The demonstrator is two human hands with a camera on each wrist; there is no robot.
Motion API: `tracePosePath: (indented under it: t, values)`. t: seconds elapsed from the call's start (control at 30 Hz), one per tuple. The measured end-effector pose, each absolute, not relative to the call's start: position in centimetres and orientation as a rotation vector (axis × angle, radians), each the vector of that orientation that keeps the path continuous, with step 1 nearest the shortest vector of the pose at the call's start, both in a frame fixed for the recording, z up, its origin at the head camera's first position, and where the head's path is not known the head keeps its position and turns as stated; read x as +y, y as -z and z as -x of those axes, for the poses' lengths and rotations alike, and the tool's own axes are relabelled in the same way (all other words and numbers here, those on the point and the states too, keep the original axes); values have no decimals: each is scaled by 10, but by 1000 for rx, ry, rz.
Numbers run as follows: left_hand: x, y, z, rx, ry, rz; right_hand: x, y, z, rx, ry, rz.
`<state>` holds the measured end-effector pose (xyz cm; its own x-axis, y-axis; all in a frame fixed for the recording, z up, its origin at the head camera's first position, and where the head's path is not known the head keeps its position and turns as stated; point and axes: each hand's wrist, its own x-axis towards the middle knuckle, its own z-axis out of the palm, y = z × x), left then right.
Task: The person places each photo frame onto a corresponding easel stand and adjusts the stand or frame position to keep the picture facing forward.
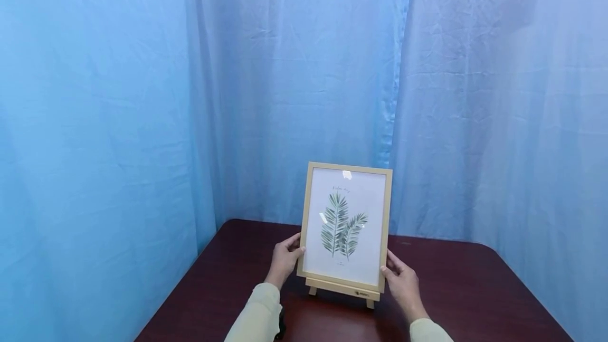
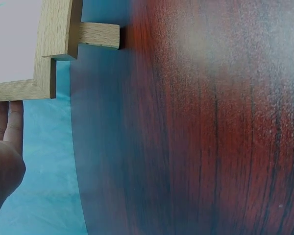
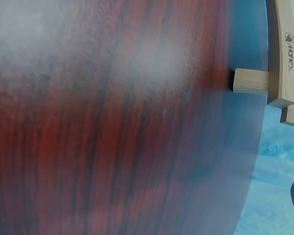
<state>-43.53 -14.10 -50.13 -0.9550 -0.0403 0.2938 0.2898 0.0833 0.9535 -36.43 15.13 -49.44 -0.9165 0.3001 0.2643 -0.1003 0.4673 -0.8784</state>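
Note:
A light wooden picture frame [image 1: 387, 210] with a green leaf print [image 1: 337, 226] stands upright, leaning slightly back, on the ledge of a small wooden easel [image 1: 332, 284]. My left hand [image 1: 282, 261] grips the frame's left side low down, its thumb at the front edge and its fingers reaching behind. On the opposite side, my right hand [image 1: 404, 285] holds the lower right edge in a similar way. The left wrist view shows the frame's corner [image 2: 19, 90] above the ledge and a short easel leg [image 2: 100, 35]. Dark lettering marks the ledge [image 3: 284, 63] in the right wrist view.
The easel stands on a dark reddish-brown table [image 1: 456, 278] with rounded far corners and a glossy surface. Blue curtains [image 1: 304, 78] hang behind the table and along both sides. Pale sleeves [image 1: 256, 313] cover both forearms.

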Motion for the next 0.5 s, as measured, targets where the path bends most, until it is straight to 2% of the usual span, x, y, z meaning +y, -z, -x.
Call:
tracePosePath:
  t: [0.5]
  values:
    - [-136, 498, 433, -2129, 1973, 202, 160, 492, 375, -2363, -1393, 154]
